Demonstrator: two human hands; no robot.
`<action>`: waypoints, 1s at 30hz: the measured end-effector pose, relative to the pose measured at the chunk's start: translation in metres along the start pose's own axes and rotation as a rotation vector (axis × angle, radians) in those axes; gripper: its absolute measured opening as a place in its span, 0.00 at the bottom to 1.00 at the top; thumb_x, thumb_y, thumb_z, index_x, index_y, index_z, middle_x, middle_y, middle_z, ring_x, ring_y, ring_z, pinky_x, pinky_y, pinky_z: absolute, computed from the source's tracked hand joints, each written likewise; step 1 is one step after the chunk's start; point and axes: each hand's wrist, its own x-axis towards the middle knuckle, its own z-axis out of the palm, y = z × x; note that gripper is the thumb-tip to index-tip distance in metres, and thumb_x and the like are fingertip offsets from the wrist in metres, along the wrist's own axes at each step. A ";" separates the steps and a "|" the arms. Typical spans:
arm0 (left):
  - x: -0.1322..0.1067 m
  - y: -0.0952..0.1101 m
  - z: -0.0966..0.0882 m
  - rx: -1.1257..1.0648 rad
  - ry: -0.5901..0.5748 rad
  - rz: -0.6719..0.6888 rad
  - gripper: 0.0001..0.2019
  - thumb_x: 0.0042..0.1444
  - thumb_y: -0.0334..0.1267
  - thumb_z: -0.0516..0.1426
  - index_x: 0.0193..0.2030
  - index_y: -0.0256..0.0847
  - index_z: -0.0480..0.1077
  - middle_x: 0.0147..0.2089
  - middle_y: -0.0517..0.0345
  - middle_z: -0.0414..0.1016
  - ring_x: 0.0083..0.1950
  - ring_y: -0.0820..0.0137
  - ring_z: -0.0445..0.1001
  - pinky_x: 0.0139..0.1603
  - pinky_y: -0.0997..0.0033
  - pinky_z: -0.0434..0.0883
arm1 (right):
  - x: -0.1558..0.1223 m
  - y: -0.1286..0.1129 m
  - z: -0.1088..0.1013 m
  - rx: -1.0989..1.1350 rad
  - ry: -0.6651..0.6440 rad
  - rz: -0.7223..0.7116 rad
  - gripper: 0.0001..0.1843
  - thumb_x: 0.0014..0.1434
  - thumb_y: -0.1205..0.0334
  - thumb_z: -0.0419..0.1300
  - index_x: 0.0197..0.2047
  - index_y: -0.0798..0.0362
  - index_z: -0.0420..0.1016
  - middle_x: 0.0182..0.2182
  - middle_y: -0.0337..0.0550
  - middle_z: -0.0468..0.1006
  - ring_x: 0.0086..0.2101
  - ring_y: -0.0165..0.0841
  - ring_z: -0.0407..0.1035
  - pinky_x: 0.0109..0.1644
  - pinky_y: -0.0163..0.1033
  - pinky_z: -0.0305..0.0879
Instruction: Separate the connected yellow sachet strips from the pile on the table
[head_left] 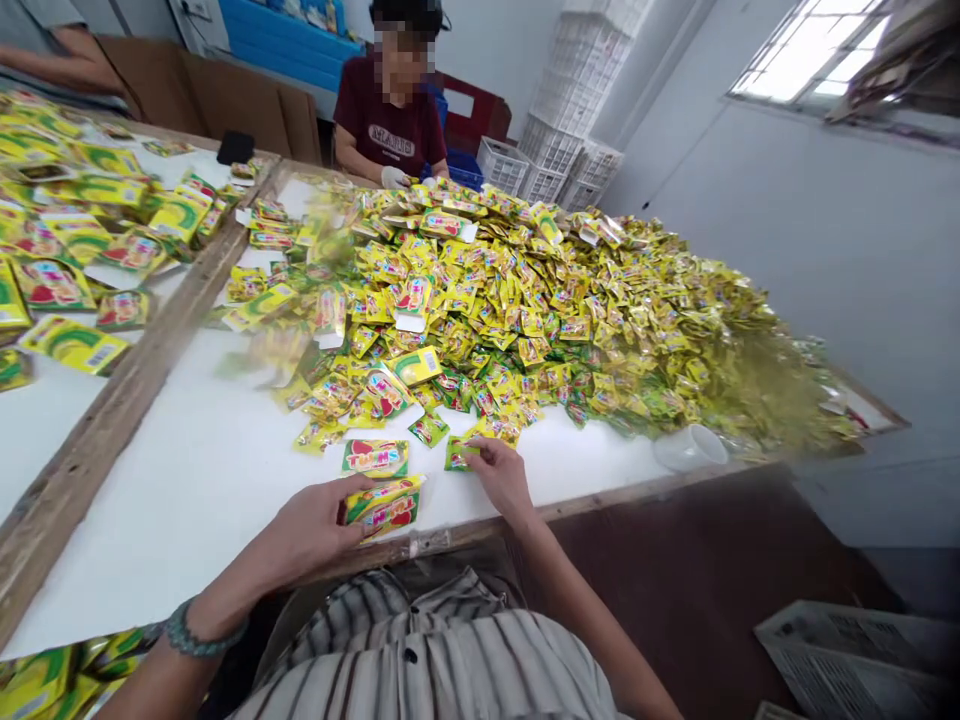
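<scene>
My left hand (334, 515) is closed round a small yellow and green candy box (386, 508) near the table's front edge, its thumb and fingers on opposite sides. Just behind it lies a second box (375, 457) with "TWINS" lettering. My right hand (499, 475) pinches a green candy packet (458, 453) at its right end, low over the white tabletop. Close by, another green packet (429, 428) lies flat. An open box (388, 392) with a white flap rests at the near edge of the heap of yellow packets (510, 290).
A wooden divider (150, 350) runs along the left, with many boxes (75, 340) beyond it. A white cup (690, 448) lies at the right front edge. Across the table sits a co-worker (394, 120) with gloved hands. White crates (555, 150) stack behind; another crate (847, 650) stands lower right.
</scene>
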 end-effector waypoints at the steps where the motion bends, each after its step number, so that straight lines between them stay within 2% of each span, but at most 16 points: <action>1: 0.000 0.004 0.001 0.062 -0.018 0.007 0.22 0.49 0.50 0.57 0.49 0.45 0.76 0.36 0.56 0.79 0.39 0.60 0.75 0.40 0.68 0.67 | -0.002 0.001 0.001 0.027 0.004 0.016 0.11 0.51 0.55 0.62 0.35 0.52 0.79 0.25 0.37 0.75 0.27 0.31 0.67 0.33 0.35 0.65; 3: 0.004 0.013 0.009 0.142 -0.001 -0.001 0.22 0.51 0.51 0.56 0.50 0.43 0.75 0.46 0.50 0.80 0.45 0.55 0.76 0.45 0.65 0.68 | -0.005 0.000 0.002 0.107 0.012 0.028 0.14 0.48 0.54 0.65 0.37 0.52 0.77 0.24 0.35 0.72 0.25 0.30 0.65 0.31 0.35 0.64; 5: 0.010 0.016 0.019 0.155 0.039 -0.017 0.24 0.53 0.50 0.54 0.54 0.43 0.73 0.50 0.47 0.80 0.48 0.52 0.76 0.47 0.62 0.68 | -0.005 -0.003 -0.001 0.243 0.012 0.044 0.21 0.46 0.53 0.67 0.43 0.51 0.75 0.24 0.34 0.71 0.25 0.30 0.64 0.31 0.35 0.64; 7: 0.018 0.016 0.028 0.075 0.073 -0.010 0.25 0.55 0.52 0.53 0.55 0.43 0.73 0.52 0.48 0.79 0.50 0.52 0.76 0.48 0.61 0.68 | -0.005 -0.007 -0.004 0.416 0.022 0.079 0.24 0.45 0.53 0.68 0.45 0.51 0.73 0.26 0.34 0.72 0.27 0.30 0.66 0.32 0.36 0.65; 10: 0.026 0.012 0.035 -0.173 0.078 0.006 0.24 0.53 0.57 0.55 0.49 0.43 0.76 0.49 0.52 0.80 0.48 0.55 0.76 0.47 0.63 0.69 | -0.006 -0.014 -0.004 0.603 0.043 0.107 0.22 0.45 0.54 0.69 0.42 0.51 0.73 0.28 0.36 0.73 0.29 0.30 0.67 0.35 0.37 0.67; 14: 0.030 0.011 0.036 -0.492 0.061 0.026 0.25 0.48 0.59 0.60 0.44 0.40 0.77 0.45 0.53 0.81 0.46 0.57 0.77 0.48 0.63 0.71 | -0.008 -0.018 0.005 0.574 -0.036 0.057 0.19 0.44 0.54 0.70 0.39 0.51 0.75 0.23 0.32 0.68 0.25 0.28 0.62 0.30 0.34 0.62; 16: 0.030 0.010 0.035 -0.554 0.067 0.020 0.25 0.46 0.59 0.62 0.41 0.39 0.77 0.43 0.53 0.81 0.46 0.57 0.77 0.48 0.62 0.71 | -0.010 -0.016 0.007 0.497 -0.124 0.040 0.18 0.44 0.54 0.69 0.39 0.51 0.76 0.22 0.31 0.64 0.24 0.27 0.59 0.28 0.33 0.58; 19: 0.030 0.004 0.034 -0.569 0.066 0.007 0.25 0.46 0.58 0.63 0.41 0.39 0.78 0.44 0.52 0.81 0.47 0.56 0.77 0.51 0.60 0.71 | -0.011 -0.014 0.001 0.390 -0.207 0.048 0.13 0.45 0.56 0.69 0.35 0.52 0.77 0.21 0.32 0.65 0.24 0.27 0.58 0.27 0.33 0.56; 21: 0.030 0.000 0.035 -0.576 0.067 -0.022 0.26 0.45 0.58 0.64 0.44 0.40 0.78 0.48 0.51 0.81 0.49 0.55 0.76 0.53 0.58 0.71 | -0.011 -0.015 -0.003 0.407 -0.142 0.092 0.12 0.45 0.55 0.68 0.31 0.52 0.75 0.20 0.32 0.66 0.23 0.26 0.58 0.26 0.33 0.55; 24: 0.034 -0.002 0.037 -0.630 0.080 -0.054 0.31 0.42 0.59 0.65 0.49 0.39 0.77 0.52 0.49 0.79 0.54 0.52 0.75 0.56 0.56 0.70 | -0.010 -0.023 -0.002 0.568 -0.011 0.177 0.16 0.43 0.52 0.69 0.29 0.52 0.70 0.21 0.33 0.68 0.23 0.27 0.59 0.26 0.33 0.57; 28: 0.035 0.006 0.039 -0.739 0.132 -0.087 0.34 0.39 0.61 0.66 0.48 0.37 0.76 0.52 0.46 0.79 0.54 0.51 0.74 0.57 0.53 0.69 | -0.013 -0.031 0.009 0.671 0.000 0.194 0.18 0.41 0.54 0.71 0.26 0.52 0.67 0.20 0.31 0.67 0.23 0.26 0.60 0.28 0.33 0.58; 30: 0.034 0.008 0.038 -0.769 0.112 -0.110 0.35 0.39 0.62 0.65 0.47 0.36 0.76 0.51 0.46 0.79 0.52 0.51 0.76 0.55 0.53 0.71 | -0.017 -0.031 0.012 0.695 -0.023 0.211 0.17 0.41 0.55 0.71 0.25 0.52 0.67 0.20 0.31 0.67 0.23 0.25 0.59 0.30 0.33 0.57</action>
